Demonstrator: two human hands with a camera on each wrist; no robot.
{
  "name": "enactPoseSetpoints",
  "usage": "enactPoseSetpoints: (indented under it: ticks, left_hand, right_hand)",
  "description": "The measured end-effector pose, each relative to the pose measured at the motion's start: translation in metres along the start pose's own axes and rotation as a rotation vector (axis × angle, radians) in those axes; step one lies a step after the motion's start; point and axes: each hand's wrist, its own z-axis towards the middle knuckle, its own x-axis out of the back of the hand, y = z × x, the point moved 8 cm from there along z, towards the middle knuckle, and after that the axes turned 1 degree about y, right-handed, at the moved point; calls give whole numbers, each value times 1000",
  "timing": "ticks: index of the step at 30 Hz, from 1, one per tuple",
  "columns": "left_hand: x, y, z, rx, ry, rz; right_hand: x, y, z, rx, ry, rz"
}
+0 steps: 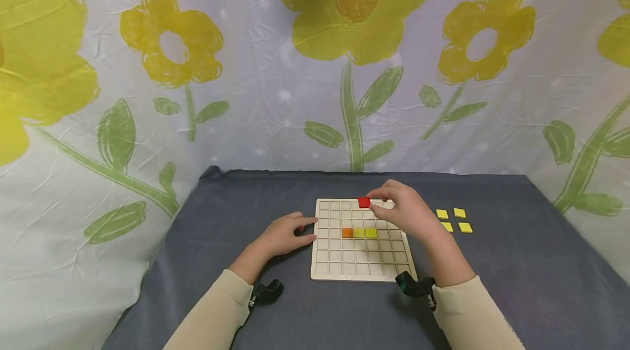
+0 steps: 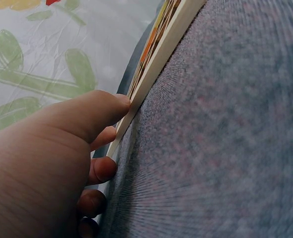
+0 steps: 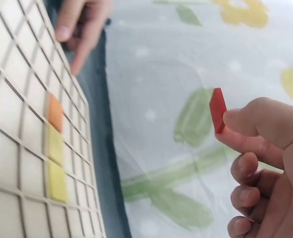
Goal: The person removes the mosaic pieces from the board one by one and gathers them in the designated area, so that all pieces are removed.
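Between thumb and index finger, my right hand (image 1: 404, 210) pinches a red square tile (image 1: 363, 202) above the far part of a wooden grid board (image 1: 334, 270). In the right wrist view the red tile (image 3: 217, 110) is held by its edge, apart from the board. An orange tile (image 1: 347, 233) and two yellow tiles (image 1: 365, 233) lie side by side in one row of the grid. My left hand (image 1: 287, 234) touches the board's left edge with thumb and fingertips; the left wrist view shows the thumb (image 2: 107, 109) against the side of the board (image 2: 159, 64).
Several loose yellow tiles (image 1: 459, 212) lie on the dark grey cloth (image 1: 512, 262) to the right of the board. Behind the table hangs a flower-printed curtain (image 1: 256, 93). Each wrist carries a black camera mount (image 1: 268, 291).
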Motion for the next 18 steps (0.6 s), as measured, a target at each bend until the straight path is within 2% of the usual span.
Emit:
enactPoseSetpoints:
  ticks: [18]
  left_hand:
    - [0,-1,0,11,7,-6]
  right_hand:
    - [57,55,-28,-258,-84,9]
